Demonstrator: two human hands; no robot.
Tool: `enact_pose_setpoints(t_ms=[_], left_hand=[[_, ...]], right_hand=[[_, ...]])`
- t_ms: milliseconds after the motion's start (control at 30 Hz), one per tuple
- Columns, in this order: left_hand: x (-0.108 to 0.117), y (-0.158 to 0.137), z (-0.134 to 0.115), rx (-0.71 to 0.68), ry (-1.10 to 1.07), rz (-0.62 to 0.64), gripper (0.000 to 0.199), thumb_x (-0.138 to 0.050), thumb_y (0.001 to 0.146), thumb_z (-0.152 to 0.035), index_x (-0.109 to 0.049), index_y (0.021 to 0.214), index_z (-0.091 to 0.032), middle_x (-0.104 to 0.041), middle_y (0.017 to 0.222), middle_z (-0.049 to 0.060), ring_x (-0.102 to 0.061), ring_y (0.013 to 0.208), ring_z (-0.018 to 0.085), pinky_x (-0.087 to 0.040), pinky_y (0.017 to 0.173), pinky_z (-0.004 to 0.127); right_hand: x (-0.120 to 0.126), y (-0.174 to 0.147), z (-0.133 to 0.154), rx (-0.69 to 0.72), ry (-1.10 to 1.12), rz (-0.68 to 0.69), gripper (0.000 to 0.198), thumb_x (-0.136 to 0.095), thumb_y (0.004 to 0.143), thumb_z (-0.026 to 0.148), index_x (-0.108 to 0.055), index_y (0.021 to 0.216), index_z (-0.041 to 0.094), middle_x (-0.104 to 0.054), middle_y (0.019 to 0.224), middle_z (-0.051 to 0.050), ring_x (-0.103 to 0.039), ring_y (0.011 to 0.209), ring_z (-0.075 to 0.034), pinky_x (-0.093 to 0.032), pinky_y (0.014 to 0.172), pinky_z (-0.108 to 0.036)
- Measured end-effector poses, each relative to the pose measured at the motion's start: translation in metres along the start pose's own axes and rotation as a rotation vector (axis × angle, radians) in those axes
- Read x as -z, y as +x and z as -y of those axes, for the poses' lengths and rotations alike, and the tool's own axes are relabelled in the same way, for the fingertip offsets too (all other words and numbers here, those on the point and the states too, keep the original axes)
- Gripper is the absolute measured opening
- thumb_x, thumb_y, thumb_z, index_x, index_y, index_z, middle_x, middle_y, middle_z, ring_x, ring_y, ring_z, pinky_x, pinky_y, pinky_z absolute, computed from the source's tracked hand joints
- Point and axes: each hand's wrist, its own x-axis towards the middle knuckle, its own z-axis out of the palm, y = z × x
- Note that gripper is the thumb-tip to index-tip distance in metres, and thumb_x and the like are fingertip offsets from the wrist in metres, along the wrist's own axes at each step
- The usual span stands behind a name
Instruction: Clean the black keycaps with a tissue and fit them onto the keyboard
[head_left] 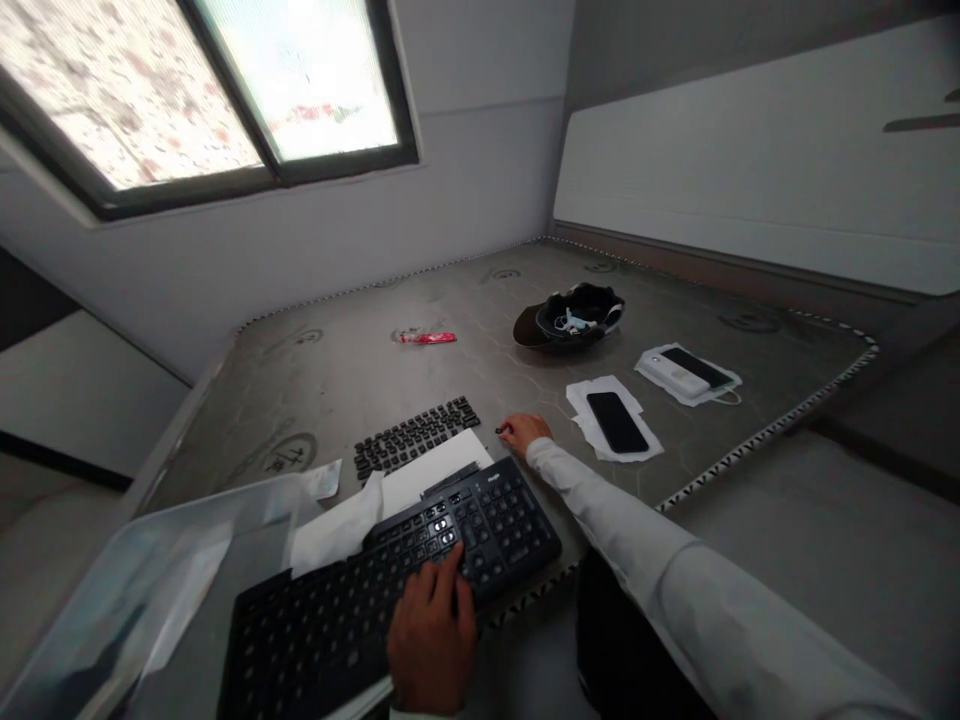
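A black keyboard [472, 530] with many keycaps off lies tilted across the front edge of the mattress. My left hand [433, 630] rests over its lower middle, holding nothing, the index finger stretched onto the key area and the thumb apart. Beyond the keyboard, my right hand [523, 432] pinches a small dark keycap [499, 431] just above the mattress. To its left, loose black keycaps [416, 435] are laid out in rows. White paper [427, 470] lies between those rows and the keyboard, with a crumpled white tissue [341, 525] on its left part.
A clear plastic bin [217, 510] stands at the left. On the mattress [337, 350] are a red packet [427, 338], a dark cap [570, 318] with small white items inside, a phone [616, 422] on white paper, and a white device [686, 372] at the right.
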Motion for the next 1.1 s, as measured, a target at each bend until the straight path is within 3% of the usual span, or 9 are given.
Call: enact_pose_setpoints(t_ms=[167, 333, 467, 600, 800, 933, 1100], left_hand=[[0.007, -0.001, -0.004, 0.054, -0.067, -0.012, 0.031, -0.049, 0.089, -0.02, -0.06, 0.116, -0.03, -0.065, 0.087, 0.0, -0.059, 0.078, 0.019, -0.043, 0.071, 0.032], [0.013, -0.006, 0.001, 0.078, -0.263, -0.067, 0.03, -0.045, 0.091, -0.022, -0.056, 0.119, -0.024, -0.067, 0.102, 0.003, -0.062, 0.088, 0.019, -0.047, 0.079, 0.033], [0.017, -0.008, 0.006, 0.142, -0.451, -0.143, 0.032, -0.042, 0.092, -0.023, -0.052, 0.123, -0.019, -0.065, 0.113, 0.007, -0.062, 0.099, 0.019, -0.049, 0.085, 0.032], [0.027, -0.007, 0.017, 0.259, -0.603, -0.227, 0.03, -0.039, 0.095, -0.025, -0.052, 0.121, -0.019, -0.065, 0.109, 0.008, -0.063, 0.096, 0.019, -0.05, 0.082, 0.032], [0.043, -0.005, 0.055, 0.411, -0.588, -0.405, 0.03, -0.046, 0.091, -0.03, -0.054, 0.119, -0.02, -0.06, 0.109, 0.009, -0.06, 0.099, 0.021, -0.05, 0.084, 0.036], [0.047, -0.007, 0.074, 0.367, -0.625, -0.383, 0.02, -0.048, 0.09, -0.027, -0.064, 0.101, -0.023, -0.065, 0.099, 0.005, -0.062, 0.093, 0.019, -0.05, 0.082, 0.032], [0.049, -0.01, 0.086, 0.402, -0.643, -0.347, 0.018, -0.053, 0.088, -0.025, -0.065, 0.101, -0.022, -0.068, 0.097, 0.004, -0.064, 0.087, 0.017, -0.049, 0.079, 0.029]], right_hand=[[0.041, 0.0, 0.027, 0.061, -0.036, -0.041, 0.015, -0.061, 0.081, 0.034, -0.069, 0.088, 0.024, -0.071, 0.091, -0.002, -0.061, 0.09, -0.018, -0.034, 0.083, -0.031], [0.076, -0.016, 0.088, 0.259, -0.047, -0.035, 0.015, -0.062, 0.081, 0.034, -0.068, 0.092, 0.026, -0.071, 0.092, -0.001, -0.06, 0.091, -0.018, -0.033, 0.084, -0.032], [0.085, -0.046, 0.144, 0.502, -0.056, 0.046, 0.014, -0.067, 0.077, 0.033, -0.069, 0.09, 0.028, -0.071, 0.09, 0.002, -0.061, 0.09, -0.018, -0.034, 0.083, -0.031], [0.08, -0.076, 0.186, 0.728, -0.07, 0.175, 0.016, -0.069, 0.075, 0.033, -0.069, 0.09, 0.026, -0.071, 0.086, 0.0, -0.062, 0.087, -0.02, -0.035, 0.081, -0.032], [0.072, -0.103, 0.219, 0.714, 0.05, 0.214, 0.017, -0.072, 0.072, 0.034, -0.071, 0.087, 0.026, -0.071, 0.084, 0.0, -0.063, 0.081, -0.019, -0.038, 0.077, -0.03], [0.066, -0.109, 0.228, 0.661, 0.225, 0.315, 0.018, -0.072, 0.071, 0.033, -0.072, 0.086, 0.023, -0.071, 0.077, 0.0, -0.061, 0.07, -0.016, -0.041, 0.067, -0.025], [0.056, -0.112, 0.234, 0.604, 0.346, 0.353, 0.02, -0.072, 0.069, 0.032, -0.073, 0.086, 0.021, -0.07, 0.074, -0.001, -0.059, 0.065, -0.015, -0.041, 0.061, -0.024]])
